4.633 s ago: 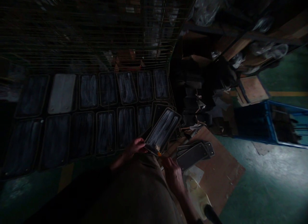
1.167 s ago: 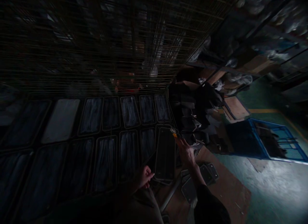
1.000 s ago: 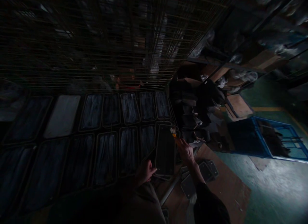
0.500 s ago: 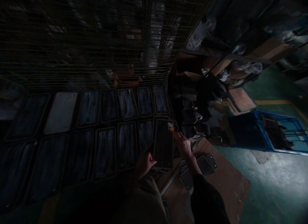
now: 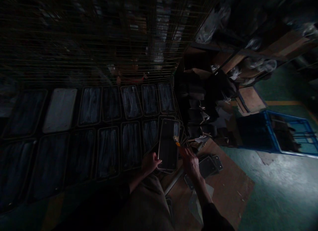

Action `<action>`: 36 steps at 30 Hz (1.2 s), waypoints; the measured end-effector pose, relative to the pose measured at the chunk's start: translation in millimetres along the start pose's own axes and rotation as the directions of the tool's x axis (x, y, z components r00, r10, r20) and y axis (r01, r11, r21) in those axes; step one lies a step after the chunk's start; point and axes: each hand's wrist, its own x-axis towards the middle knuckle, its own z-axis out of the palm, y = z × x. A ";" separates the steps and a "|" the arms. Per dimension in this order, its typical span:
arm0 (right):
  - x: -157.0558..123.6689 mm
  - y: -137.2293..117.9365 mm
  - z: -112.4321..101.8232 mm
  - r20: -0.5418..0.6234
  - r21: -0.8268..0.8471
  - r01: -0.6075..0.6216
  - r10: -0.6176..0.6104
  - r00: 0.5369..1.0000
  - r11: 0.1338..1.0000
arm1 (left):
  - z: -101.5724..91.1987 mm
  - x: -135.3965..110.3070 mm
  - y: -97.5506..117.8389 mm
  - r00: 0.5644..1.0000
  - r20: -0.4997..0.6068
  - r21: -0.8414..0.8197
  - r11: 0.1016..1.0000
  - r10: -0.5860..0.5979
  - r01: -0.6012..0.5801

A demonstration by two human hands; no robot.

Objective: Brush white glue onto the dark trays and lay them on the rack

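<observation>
Drawing the brush (image 5: 176,141) down along the right side of the panel (image 5: 167,148), I have laid a pale streak (image 5: 176,127) near its upper right corner. Half a second ago the bristles sat up at that corner and no such mark showed; now they are lower, with the streak above them. I take that to mean the coating of this piece has only just begun, with most of its face left to cover.

My right hand (image 5: 190,161) grasps the yellow handle of the brush, fingers closed around it. My left hand (image 5: 150,162) is at the panel's lower left, thumb touching its edge and fingers curled; whether any of them reach underneath, I cannot tell.

The panel lies on others, whose edges show past its top and right side. It is a flat, dark oblong with rounded corners and a lighter rim, plain and dull except for that streak. Left of it, the rows (image 5: 131,144) carry many panels with whitish strokes. Right of it and nearer me, plain pieces (image 5: 208,167) rest on the board (image 5: 227,191).
</observation>
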 end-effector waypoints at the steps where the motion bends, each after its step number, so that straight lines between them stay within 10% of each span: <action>1: -3.1 -1.6 0.2 0.014 0.007 -0.016 0.016 1.000 1.000 | -0.3 0.8 0.4 1.000 0.019 -0.020 1.000 -0.018 0.019; 19: -90.7 -55.5 1.6 0.209 0.210 -0.137 0.092 0.974 0.968 | 2.1 4.7 -9.0 0.989 0.129 -0.393 0.912 -0.070 0.115; 28: -53.6 -52.3 6.7 0.217 0.414 -0.092 0.000 0.976 0.905 | -0.1 2.8 -16.3 0.981 0.192 -0.469 0.882 0.039 0.057; 36: 25.9 -18.9 9.7 -0.075 0.379 -0.046 0.080 0.994 0.924 | 4.0 6.2 -20.7 0.985 0.160 -0.454 0.891 0.070 0.011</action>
